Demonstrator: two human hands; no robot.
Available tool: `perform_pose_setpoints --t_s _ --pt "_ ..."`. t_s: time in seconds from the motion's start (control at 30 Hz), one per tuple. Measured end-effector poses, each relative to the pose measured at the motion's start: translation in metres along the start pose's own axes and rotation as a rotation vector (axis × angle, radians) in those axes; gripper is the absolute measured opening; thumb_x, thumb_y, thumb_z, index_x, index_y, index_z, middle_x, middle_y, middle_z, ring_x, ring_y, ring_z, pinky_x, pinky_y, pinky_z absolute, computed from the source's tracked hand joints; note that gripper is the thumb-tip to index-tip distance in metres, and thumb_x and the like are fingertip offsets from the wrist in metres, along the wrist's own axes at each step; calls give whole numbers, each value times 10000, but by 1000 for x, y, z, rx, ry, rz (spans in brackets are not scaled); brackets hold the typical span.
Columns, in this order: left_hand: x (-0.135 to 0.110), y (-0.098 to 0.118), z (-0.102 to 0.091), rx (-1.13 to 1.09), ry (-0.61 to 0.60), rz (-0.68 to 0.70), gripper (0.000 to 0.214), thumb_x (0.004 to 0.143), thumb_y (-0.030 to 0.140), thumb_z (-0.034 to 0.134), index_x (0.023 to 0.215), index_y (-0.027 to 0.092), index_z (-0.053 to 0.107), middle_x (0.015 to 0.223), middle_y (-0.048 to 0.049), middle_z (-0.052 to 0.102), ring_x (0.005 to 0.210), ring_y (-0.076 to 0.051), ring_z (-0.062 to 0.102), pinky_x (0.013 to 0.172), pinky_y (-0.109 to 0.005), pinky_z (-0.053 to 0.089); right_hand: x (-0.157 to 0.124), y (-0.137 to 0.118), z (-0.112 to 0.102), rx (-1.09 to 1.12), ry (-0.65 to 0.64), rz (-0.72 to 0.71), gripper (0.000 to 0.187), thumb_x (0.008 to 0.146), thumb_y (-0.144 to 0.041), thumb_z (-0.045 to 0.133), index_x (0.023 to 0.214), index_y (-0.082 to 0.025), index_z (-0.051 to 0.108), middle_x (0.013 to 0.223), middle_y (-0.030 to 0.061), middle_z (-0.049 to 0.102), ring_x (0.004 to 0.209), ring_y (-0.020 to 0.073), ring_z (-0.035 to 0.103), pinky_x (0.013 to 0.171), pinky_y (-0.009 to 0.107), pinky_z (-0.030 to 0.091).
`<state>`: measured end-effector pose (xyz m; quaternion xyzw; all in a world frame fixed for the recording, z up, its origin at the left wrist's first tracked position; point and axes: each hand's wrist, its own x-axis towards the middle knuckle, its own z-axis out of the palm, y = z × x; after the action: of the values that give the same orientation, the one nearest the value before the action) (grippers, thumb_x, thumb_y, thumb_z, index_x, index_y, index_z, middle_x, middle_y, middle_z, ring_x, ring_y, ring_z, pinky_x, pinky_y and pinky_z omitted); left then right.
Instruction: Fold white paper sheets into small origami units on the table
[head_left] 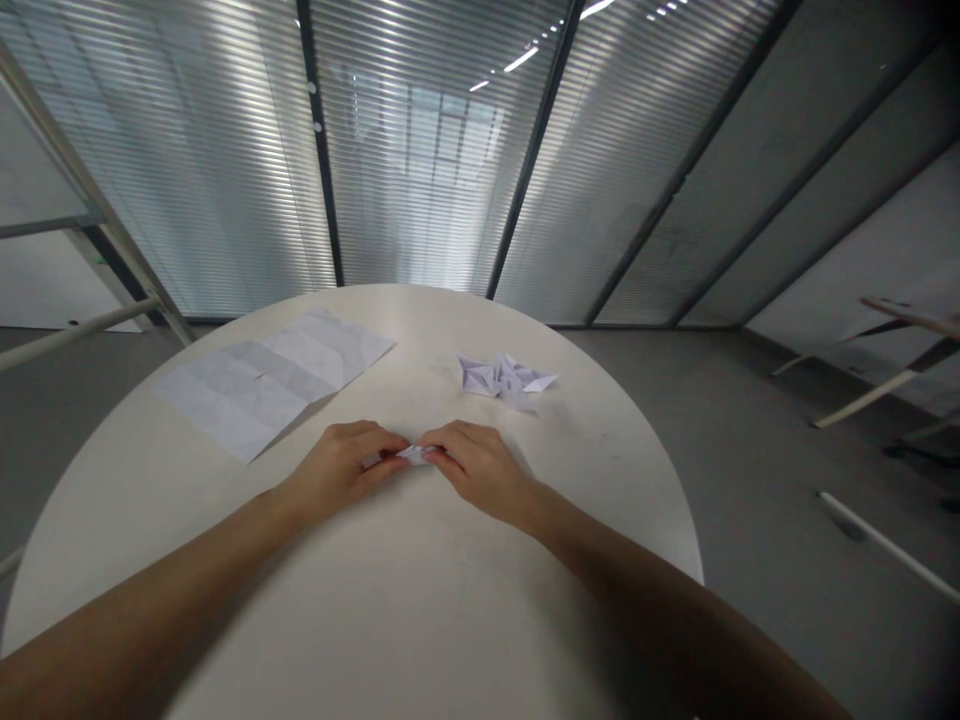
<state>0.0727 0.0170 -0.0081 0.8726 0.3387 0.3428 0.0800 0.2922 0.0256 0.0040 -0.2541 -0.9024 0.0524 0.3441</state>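
Observation:
Between my hands is a small folded piece of white paper (pixel 415 455), low over the round table or resting on it. My left hand (pixel 346 462) pinches its left end with thumb and fingers. At the right end, the fingertips of my right hand (pixel 476 465) close on the same piece. Much of the paper is hidden behind the fingers, so its full shape cannot be made out. Beyond my right hand lie several pointed folded paper pieces (pixel 501 376), bunched together. A large creased sheet of paper (pixel 274 375) is spread out beyond my left hand.
The round white table (pixel 390 610) carries all the paper, and its curved edge runs around both forearms. Glass panels with blinds (pixel 420 180) stand behind it. A pale metal frame (pixel 90 330) is at the left, and table legs (pixel 862 400) show at the right.

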Motion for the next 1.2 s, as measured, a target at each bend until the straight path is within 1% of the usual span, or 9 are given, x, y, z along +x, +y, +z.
perform_pose_setpoints --t_s 0.17,0.33,0.53,0.67,0.77,0.87,1.07,1.13,1.2 --pt "1 -5 -4 17 -75 -51 192 842 343 585 860 164 651 712 -23 641 662 -128 577 625 -234 421 3 -2 -6 -29 66 10 95 898 -164 497 920 -170 590 840 46 688 756 144 625 710 253 481" --pt "2 0 -7 -35 -137 -98 219 871 324 528 783 154 635 679 -19 608 623 -112 543 592 -221 387 3 -2 -7 17 76 -13 78 882 -144 517 899 -163 591 823 48 685 736 139 623 697 244 483" --pt "3 4 -8 -24 -155 -41 246 885 275 493 703 145 596 622 -15 535 603 -116 484 575 -235 352 3 -3 -5 26 66 -19 76 877 -137 521 877 -160 594 792 43 679 699 132 613 671 240 476" --pt "2 2 -7 29 -172 -9 261 902 287 454 711 154 574 632 -22 525 634 -133 483 601 -251 360 3 -2 -5 38 61 -12 75 873 -137 527 882 -162 597 783 40 677 697 130 615 669 236 473" --pt "2 1 -7 61 -156 -13 231 889 340 482 771 161 569 688 -30 556 651 -137 495 614 -254 373 3 -1 -6 43 57 -2 86 882 -157 518 878 -173 603 780 36 680 703 130 620 671 238 474" --pt "2 1 -6 57 -134 -4 242 898 334 478 753 162 568 664 -23 550 631 -130 492 594 -248 367 2 1 -6 49 51 2 89 881 -172 530 876 -174 618 788 35 691 722 131 637 682 235 476" --pt "2 -1 -5 29 -124 -5 256 907 307 475 744 158 604 620 -10 535 585 -115 487 552 -232 362 0 5 -2 92 72 106 83 852 -247 599 886 -189 649 787 13 709 690 125 648 671 227 484" --pt "2 -1 -5 39 -94 -2 208 893 311 503 812 165 626 668 -22 576 639 -131 525 594 -242 396 0 6 -3 98 84 112 87 848 -255 607 853 -183 655 768 16 709 677 123 647 656 221 480" --pt "2 0 -4 27 -26 -5 162 867 304 550 918 170 624 783 -46 623 736 -152 560 672 -264 434 0 6 -3 89 93 103 97 844 -262 615 832 -176 658 746 19 707 658 121 644 642 219 474"
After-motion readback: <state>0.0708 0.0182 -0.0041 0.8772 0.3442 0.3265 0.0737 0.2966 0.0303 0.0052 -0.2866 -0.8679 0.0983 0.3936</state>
